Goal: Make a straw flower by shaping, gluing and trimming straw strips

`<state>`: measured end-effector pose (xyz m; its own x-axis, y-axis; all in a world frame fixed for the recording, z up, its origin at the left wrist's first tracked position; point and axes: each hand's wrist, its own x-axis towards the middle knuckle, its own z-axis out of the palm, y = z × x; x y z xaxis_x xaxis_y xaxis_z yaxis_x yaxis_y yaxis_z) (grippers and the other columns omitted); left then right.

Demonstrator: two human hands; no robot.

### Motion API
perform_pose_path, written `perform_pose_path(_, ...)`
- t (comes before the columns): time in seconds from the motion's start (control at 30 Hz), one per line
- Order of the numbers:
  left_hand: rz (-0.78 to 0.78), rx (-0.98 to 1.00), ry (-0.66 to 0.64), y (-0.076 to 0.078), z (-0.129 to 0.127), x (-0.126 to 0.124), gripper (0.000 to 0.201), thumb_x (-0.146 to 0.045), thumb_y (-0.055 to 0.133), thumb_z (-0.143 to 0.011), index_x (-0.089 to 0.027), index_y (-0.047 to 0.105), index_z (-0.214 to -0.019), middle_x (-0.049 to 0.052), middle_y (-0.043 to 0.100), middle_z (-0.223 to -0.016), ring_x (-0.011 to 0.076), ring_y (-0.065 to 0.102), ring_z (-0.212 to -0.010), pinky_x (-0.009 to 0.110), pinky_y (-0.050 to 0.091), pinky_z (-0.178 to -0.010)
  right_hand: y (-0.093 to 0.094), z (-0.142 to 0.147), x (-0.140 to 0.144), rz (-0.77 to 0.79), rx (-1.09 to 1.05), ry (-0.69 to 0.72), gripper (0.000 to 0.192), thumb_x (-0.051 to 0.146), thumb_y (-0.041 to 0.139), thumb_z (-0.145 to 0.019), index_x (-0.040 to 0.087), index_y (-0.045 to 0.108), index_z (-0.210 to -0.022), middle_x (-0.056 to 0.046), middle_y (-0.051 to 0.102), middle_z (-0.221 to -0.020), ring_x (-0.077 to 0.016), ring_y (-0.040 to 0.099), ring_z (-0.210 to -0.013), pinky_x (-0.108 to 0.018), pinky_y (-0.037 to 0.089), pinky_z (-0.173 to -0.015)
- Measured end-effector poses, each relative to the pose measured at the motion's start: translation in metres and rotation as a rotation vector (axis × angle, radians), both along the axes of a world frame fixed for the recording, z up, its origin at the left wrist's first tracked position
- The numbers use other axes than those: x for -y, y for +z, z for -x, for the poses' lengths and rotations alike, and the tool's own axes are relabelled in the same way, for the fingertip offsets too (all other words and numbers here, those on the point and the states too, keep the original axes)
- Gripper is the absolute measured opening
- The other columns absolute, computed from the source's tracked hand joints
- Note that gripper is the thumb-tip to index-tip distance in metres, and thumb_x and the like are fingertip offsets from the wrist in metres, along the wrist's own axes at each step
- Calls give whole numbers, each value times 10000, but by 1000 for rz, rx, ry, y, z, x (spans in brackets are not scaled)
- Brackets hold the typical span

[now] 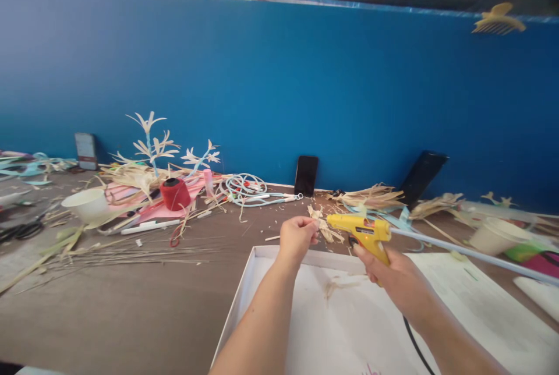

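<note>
My right hand [395, 276] is wrapped around the grip of a yellow hot glue gun [371, 229]. A long pale glue stick [463, 253] runs out of its back to the right. The gun's nozzle points left, close to the fingertips of my left hand [298, 236]. Thumb and fingers of that hand are pinched together; what they hold is too small to make out. Pale dried-leaf pieces [329, 232] show just behind the fingertips, and I cannot tell whether they touch. Both hands are above the far edge of a shallow white box lid [267, 251].
White straw-like flowers [151, 145] stand at the back left, beside a red thread spool [175, 194] and a pale bowl [87, 205]. A dark phone [306, 175] leans on the blue partition [279, 89]. Another bowl [498, 236] sits right. The gun's black cord [414, 343] hangs over the lid.
</note>
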<state>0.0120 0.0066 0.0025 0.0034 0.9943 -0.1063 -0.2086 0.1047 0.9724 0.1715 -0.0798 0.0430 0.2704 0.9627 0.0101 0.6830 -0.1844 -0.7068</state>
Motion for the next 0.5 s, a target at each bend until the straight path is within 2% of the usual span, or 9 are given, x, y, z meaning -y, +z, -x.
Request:
perform_pose_path(0.23,3,6,3,-1,-1,0,99,-211,643,-655,-119,654,-688,-1,566,-545,75,508,-479,196,479,-500,-2,1,0,-30,1,-29,442,621,476,-739,203,520,-603,12,527,-522,-153,479,-512,-265,345,-501)
perform_pose_path(0.5,10,8,5,0,0,0,92,-207,647,-649,-121,647,-682,-2,563,-548,77,510,-490,198,485,-507,3,7,2,-134,-21,-40,425,568,489,-754,206,453,-534,28,468,-467,-131,439,-463,-259,322,-481)
